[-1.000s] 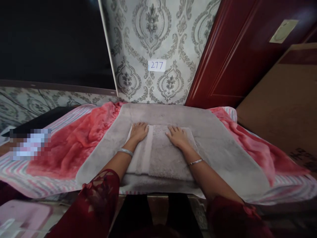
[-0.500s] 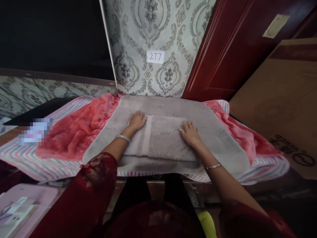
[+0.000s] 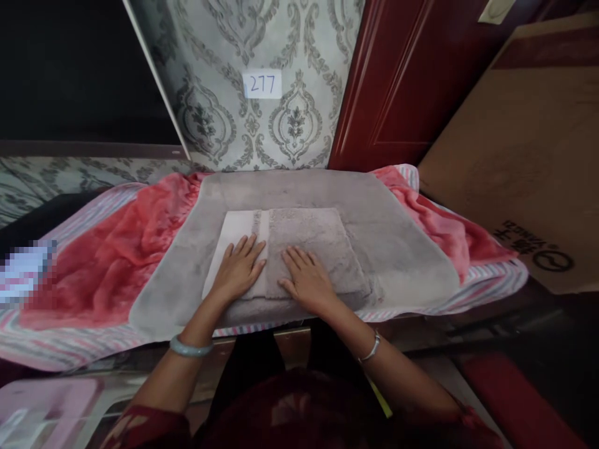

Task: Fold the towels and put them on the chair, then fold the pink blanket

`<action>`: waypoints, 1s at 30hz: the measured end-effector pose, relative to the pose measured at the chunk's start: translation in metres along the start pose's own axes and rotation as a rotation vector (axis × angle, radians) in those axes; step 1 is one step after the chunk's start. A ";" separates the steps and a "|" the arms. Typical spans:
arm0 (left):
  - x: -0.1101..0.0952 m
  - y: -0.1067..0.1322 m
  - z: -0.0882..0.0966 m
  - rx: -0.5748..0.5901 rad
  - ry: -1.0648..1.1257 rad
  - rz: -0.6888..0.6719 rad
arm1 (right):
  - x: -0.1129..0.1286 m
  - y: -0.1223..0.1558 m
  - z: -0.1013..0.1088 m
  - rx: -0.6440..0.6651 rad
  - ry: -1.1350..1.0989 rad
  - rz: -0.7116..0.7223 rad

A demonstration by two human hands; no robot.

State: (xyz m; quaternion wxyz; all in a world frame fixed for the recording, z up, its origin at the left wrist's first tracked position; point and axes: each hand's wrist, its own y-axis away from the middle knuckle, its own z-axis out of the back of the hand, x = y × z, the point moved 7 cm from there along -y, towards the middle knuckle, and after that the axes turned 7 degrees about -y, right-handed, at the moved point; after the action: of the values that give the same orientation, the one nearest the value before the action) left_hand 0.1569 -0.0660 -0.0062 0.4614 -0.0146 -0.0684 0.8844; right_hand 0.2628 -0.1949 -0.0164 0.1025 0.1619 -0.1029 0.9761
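Note:
A folded grey-beige towel (image 3: 318, 231) with a paler band near its left side lies flat on a grey plush mat (image 3: 402, 249). My left hand (image 3: 239, 265) rests palm down on the towel's smooth left part, fingers stretched out. On the fluffy part, just right of the band, lies my right hand (image 3: 306, 277), flat with its fingers extended. Both palms press on the towel and neither grips anything. Parts of the towel under the hands are hidden.
A crumpled red blanket (image 3: 116, 249) spreads beneath the mat over a striped cloth (image 3: 70, 349). A large cardboard box (image 3: 515, 162) stands at the right beside a dark red door (image 3: 402, 81). A television (image 3: 79, 81) hangs at the left. A numbered paper (image 3: 262, 83) is on the wall.
My hands have moved from the towel's outer sides toward its middle and nearer my body. The camera view has shifted slightly, moving the wall and television up and left.

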 end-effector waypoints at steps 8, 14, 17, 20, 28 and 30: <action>0.005 0.000 0.000 -0.053 0.036 0.011 | -0.108 0.069 0.025 -0.249 0.044 -0.291; 0.010 0.004 0.006 -0.134 0.020 0.099 | -0.127 0.084 0.023 -0.392 -0.024 -0.270; 0.028 0.010 0.008 -0.142 0.006 0.243 | -0.127 0.082 0.023 -0.443 -0.067 -0.244; 0.055 0.015 0.005 -0.126 0.141 0.367 | -0.128 0.082 0.022 -0.465 -0.117 -0.238; 0.110 0.021 0.002 -0.237 1.072 0.680 | -0.144 0.076 0.023 -0.591 -0.322 -0.263; 0.111 0.021 0.006 -0.226 1.251 0.707 | -0.151 0.071 0.023 -0.614 -0.405 -0.274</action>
State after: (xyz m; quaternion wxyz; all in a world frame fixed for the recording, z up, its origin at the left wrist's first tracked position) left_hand 0.0760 0.0126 0.0007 0.0966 -0.5865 0.1263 0.7942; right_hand 0.3926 -0.2933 -0.0581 0.2534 0.3252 -0.3858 0.8253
